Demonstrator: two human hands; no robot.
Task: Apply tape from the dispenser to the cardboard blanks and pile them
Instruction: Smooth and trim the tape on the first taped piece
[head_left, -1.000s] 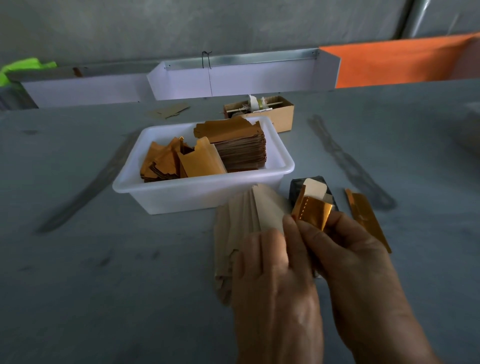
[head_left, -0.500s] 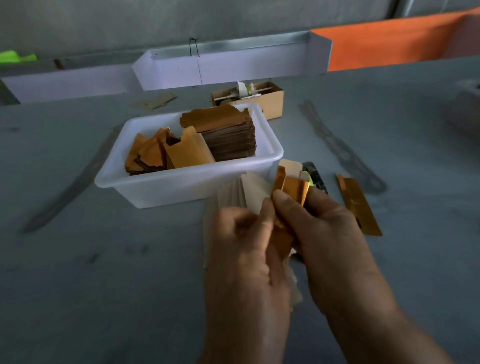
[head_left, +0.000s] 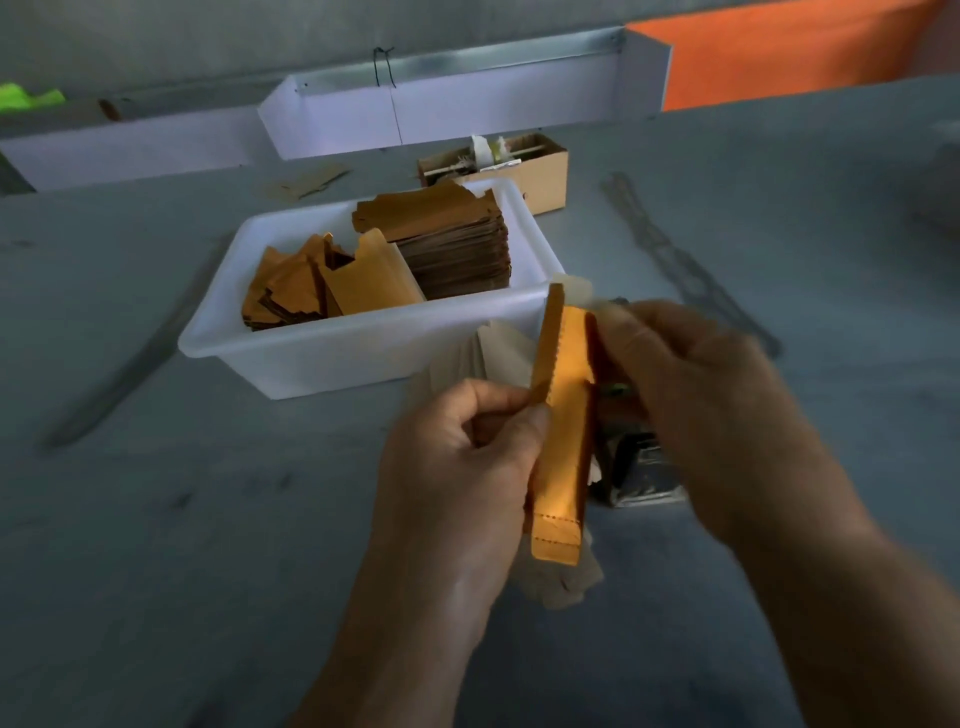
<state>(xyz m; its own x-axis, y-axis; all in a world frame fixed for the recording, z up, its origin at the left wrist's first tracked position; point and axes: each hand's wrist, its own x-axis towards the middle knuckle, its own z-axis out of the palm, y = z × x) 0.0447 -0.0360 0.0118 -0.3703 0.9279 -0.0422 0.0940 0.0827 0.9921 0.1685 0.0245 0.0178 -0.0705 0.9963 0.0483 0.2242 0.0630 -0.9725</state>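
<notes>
While the left hand (head_left: 457, 457) pinches an orange blank (head_left: 563, 441), right fingers (head_left: 644, 332) pinch its top. A white tub (head_left: 332, 353) stands behind.

blank (head_left: 558, 441): showing as glossy orange card with a perforated edge
tub (head_left: 322, 358): looking like smooth white plastic
table (head_left: 156, 519): appearing matt grey, scuffed
far box (head_left: 540, 174): showing plain brown cardboard
far rail (head_left: 467, 60): gleaming like metal

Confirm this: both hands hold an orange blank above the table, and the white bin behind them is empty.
Not empty. The head view shows the white bin holding orange blanks, stacked and loose. The rest stands: both hands, left and right, hold an orange blank above the table.
</notes>
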